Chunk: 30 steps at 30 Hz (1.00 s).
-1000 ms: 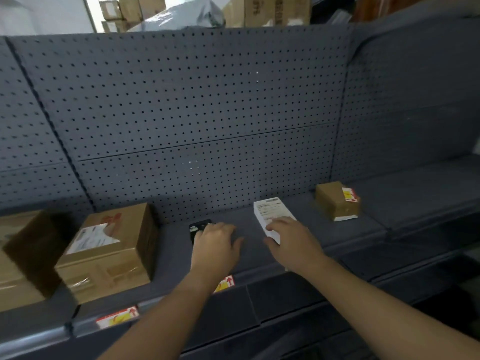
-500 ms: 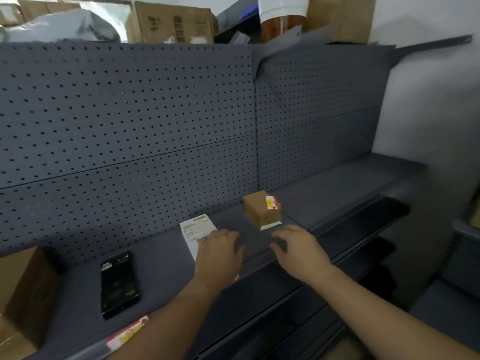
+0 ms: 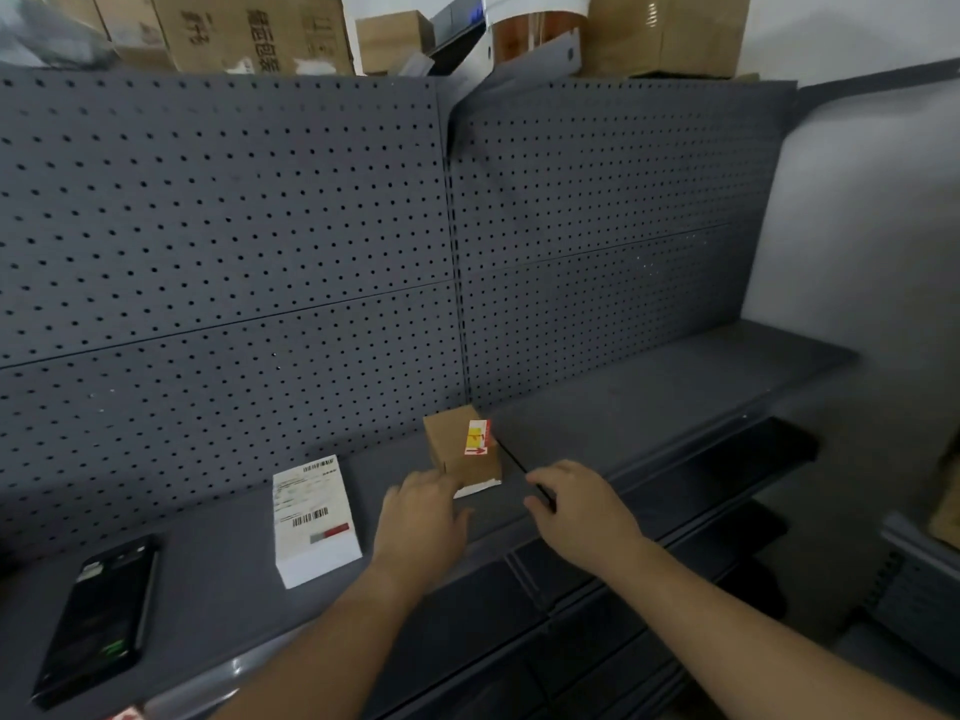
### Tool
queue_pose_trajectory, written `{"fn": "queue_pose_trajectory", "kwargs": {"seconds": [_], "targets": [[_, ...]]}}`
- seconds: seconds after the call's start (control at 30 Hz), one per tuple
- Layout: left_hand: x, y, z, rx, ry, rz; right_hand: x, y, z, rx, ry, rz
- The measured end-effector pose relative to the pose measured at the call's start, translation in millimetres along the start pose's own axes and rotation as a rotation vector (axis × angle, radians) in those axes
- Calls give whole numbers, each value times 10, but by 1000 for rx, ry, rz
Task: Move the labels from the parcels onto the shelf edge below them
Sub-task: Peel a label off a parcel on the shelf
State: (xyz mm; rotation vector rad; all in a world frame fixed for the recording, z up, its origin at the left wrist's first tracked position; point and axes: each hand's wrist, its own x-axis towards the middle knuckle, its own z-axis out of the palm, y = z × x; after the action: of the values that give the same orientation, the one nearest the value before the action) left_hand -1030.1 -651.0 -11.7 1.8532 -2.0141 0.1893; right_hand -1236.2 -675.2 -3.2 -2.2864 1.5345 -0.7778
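Observation:
A small brown cardboard parcel (image 3: 460, 452) sits on the grey shelf (image 3: 649, 397), with a red, yellow and white label (image 3: 478, 437) stuck on its top right corner. My left hand (image 3: 423, 524) lies just in front of the parcel's left side, fingertips at its lower left corner, holding nothing. My right hand (image 3: 579, 511) hovers to the right of the parcel, fingers spread, apart from it. A white parcel (image 3: 314, 519) with a printed barcode label lies flat to the left. The shelf's front edge (image 3: 524, 579) runs below my hands.
A black phone (image 3: 98, 618) lies on the shelf at far left. A sliver of a red and white label (image 3: 124, 713) shows on the shelf edge at bottom left. Perforated grey back panels rise behind. Cardboard boxes (image 3: 260, 33) stand on top of the unit.
My view has swung to the right, so the large brown box has left the frame. Both hands have moved from the white parcel and phone to the small brown parcel.

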Motion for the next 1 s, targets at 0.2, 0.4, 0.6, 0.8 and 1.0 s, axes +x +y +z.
{"fn": "queue_pose_trajectory", "kwargs": {"seconds": [0.2, 0.4, 0.6, 0.8, 1.0], "targets": [[376, -125, 212, -45, -2, 40, 476, 107, 232, 84, -5, -1], [854, -398, 463, -117, -48, 81, 951, 175, 525, 122, -38, 16], [1041, -516, 642, -195, -68, 182, 1181, 267, 696, 181, -16, 48], [1016, -515, 702, -206, -28, 192, 1294, 310, 770, 232, -10, 25], [898, -403, 715, -141, -26, 134, 1313, 306, 676, 372, -11, 50]]}}
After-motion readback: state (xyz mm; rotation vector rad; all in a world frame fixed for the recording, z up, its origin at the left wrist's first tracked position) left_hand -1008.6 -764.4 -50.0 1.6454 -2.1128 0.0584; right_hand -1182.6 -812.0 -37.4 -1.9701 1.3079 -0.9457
